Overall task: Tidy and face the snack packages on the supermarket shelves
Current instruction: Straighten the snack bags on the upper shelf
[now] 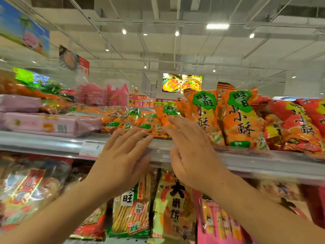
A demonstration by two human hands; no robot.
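Orange snack bags with green labels (241, 118) stand upright on the top shelf (52, 143) at centre right. More of the same orange bags (133, 120) lie flat and slumped to their left. My left hand (121, 159) is raised in front of the shelf edge, fingers straight and spread, just below the flat bags. My right hand (190, 152) is beside it with straight fingers, its fingertips reaching the slumped orange bags. Neither hand holds anything.
Pink flat packs (44, 124) are stacked at the left of the top shelf, red bags (299, 124) at its right. The shelf below holds rice-cracker bags (131, 213) and yellow bags (174, 205). A price tag (91, 147) is clipped to the shelf rail.
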